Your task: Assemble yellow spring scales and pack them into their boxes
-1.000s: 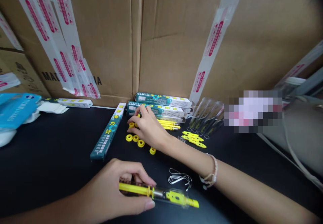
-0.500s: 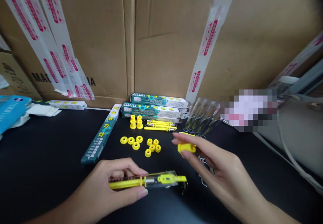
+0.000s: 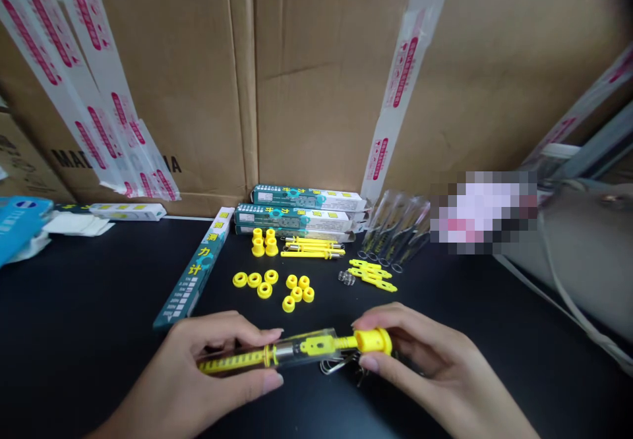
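Note:
My left hand (image 3: pixel 232 353) is wrapped round a spring scale (image 3: pixel 311 348), a clear tube with a yellow graduated rod and a yellow flat piece inside. Between the thumb and fingers of my right hand (image 3: pixel 420 353) is a yellow flanged cap (image 3: pixel 370 341). The cap sits at the tube's right end, around the tip of the yellow stem; a small gap shows between cap and tube. Metal hooks (image 3: pixel 339 362) lie on the table behind and below the tube, partly hidden by it and by my right hand.
Yellow rings (image 3: pixel 264 290), small collars (image 3: pixel 296 294), stacked caps (image 3: pixel 258 246), yellow rods (image 3: pixel 312 254), flat pieces (image 3: pixel 378 283), springs (image 3: pixel 347 278) and clear tubes (image 3: pixel 395 228) lie beyond my hands. Printed boxes (image 3: pixel 198 264) stand left and behind, before a large carton (image 3: pixel 306 96).
My right hand has come down and left, bringing the yellow cap to the spring scale's end. The flat pieces and springs it covered now show.

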The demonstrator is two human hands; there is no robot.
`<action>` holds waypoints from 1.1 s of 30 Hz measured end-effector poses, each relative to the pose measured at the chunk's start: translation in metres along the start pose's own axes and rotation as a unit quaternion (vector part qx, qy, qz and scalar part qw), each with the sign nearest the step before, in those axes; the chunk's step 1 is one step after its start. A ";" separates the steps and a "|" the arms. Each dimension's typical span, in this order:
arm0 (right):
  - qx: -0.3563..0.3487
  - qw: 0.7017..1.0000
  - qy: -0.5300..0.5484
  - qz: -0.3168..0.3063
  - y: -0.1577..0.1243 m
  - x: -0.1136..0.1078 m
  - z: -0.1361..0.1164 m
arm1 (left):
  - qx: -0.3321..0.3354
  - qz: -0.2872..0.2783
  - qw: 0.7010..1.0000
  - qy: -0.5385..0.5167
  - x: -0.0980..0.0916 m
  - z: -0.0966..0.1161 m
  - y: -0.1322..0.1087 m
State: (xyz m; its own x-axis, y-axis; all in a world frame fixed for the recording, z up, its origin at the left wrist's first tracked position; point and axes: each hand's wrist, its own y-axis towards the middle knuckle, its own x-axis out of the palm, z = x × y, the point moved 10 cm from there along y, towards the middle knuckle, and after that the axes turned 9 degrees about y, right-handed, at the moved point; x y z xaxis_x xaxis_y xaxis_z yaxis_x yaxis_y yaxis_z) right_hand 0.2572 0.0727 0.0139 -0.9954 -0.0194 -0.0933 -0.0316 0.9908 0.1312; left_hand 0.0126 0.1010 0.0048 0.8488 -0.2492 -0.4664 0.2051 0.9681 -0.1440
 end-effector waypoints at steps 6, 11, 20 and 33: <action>-0.034 0.998 -0.018 -0.041 -0.005 0.008 -0.007 | 0.006 -0.005 0.998 0.057 0.001 0.002 0.001; -0.004 0.999 0.022 -0.047 -0.008 0.011 0.003 | 0.010 -0.026 0.997 0.068 0.006 -0.001 0.003; 0.051 0.989 0.141 -0.004 -0.010 0.011 0.021 | 0.018 -0.049 0.989 0.135 0.010 -0.009 0.004; 0.125 0.975 0.184 0.018 -0.007 0.016 0.027 | 0.105 -0.066 0.988 0.086 0.012 0.007 -0.005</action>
State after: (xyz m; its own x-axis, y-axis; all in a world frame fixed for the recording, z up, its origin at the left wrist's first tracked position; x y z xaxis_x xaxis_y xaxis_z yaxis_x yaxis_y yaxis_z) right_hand 0.2443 0.0688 -0.0148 -0.9619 0.0151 0.2729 -0.0186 0.9925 -0.1207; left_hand 0.0254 0.0930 0.0062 0.7159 -0.3577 -0.5997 0.4216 0.9060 -0.0371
